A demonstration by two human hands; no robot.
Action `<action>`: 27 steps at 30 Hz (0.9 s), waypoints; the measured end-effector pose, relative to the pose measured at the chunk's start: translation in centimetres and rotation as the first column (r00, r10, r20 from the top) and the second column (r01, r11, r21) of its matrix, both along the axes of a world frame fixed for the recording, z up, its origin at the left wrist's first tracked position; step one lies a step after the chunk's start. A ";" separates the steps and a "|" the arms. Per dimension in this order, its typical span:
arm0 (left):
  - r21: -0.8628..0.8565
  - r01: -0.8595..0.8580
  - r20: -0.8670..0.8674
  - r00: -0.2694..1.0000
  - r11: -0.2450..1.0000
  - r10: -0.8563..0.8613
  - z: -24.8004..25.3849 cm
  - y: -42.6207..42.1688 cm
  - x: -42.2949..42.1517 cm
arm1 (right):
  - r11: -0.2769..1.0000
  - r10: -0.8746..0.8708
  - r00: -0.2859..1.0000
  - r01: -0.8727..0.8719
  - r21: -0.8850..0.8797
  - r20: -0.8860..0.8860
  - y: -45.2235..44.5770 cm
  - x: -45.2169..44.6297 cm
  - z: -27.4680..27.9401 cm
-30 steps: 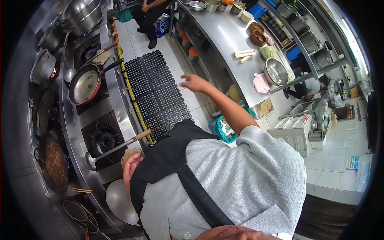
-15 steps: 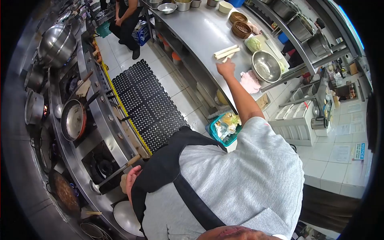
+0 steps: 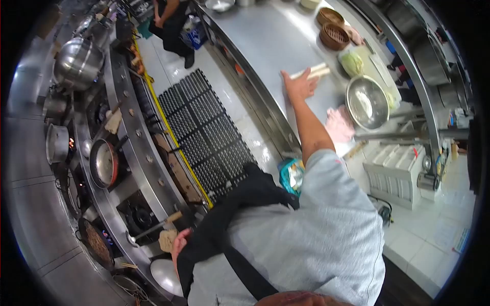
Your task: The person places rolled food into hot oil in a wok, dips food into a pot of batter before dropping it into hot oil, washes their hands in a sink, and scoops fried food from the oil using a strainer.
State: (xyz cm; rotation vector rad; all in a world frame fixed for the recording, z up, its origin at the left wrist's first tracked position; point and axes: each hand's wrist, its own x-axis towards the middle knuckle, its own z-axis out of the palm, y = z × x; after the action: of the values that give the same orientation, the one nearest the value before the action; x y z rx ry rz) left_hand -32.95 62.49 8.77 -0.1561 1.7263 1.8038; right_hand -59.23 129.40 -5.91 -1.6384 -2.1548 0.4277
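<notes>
- From where I'm standing, the pale stalks (image 3: 319, 70) are lying on the steel counter (image 3: 265, 41) near the steel bowl (image 3: 367, 103), clear of its rim.
- The right hand (image 3: 299, 87) is covering their ends that are farther from the bowl; its thumb and fingers are spreading wide, and I cannot tell whether they are touching.
- The left hand (image 3: 179, 248) is sitting well apart from the bowl, over on the stove side, near a tan cloth (image 3: 167, 240); the apron (image 3: 255, 188) is partly hiding it, so I cannot tell how its fingers are closing.
- A cabbage (image 3: 352, 63) and a pink cloth (image 3: 339, 124) are resting just beside the bowl.
- To my eye, the stalks are looking light and firm, possibly slick, liable to roll, and likely snapping if bent; their middles are offering the surest hold, the fingers wrapping gently around them together.
</notes>
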 end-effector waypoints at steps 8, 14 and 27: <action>-0.195 -0.135 -0.016 0.991 0.971 0.134 4.0 6.9 -0.4 | 0.973 0.213 0.967 -0.223 0.060 0.138 1.7 1.2 -0.2; -0.080 -0.144 -0.019 0.990 0.986 0.143 3.0 7.8 -1.2 | 0.927 0.369 0.920 -0.374 0.018 0.129 1.9 8.2 0.3; -0.144 -0.130 -0.210 0.973 0.981 0.099 5.6 9.3 -2.3 | 0.545 -0.066 0.850 -0.407 -0.733 -0.522 14.8 17.1 -4.9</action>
State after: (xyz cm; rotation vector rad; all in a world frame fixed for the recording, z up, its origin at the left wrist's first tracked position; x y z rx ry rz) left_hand -35.28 71.78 14.42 -0.1453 2.0421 1.8168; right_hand -42.14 144.22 -10.84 -1.4068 -1.7580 1.9702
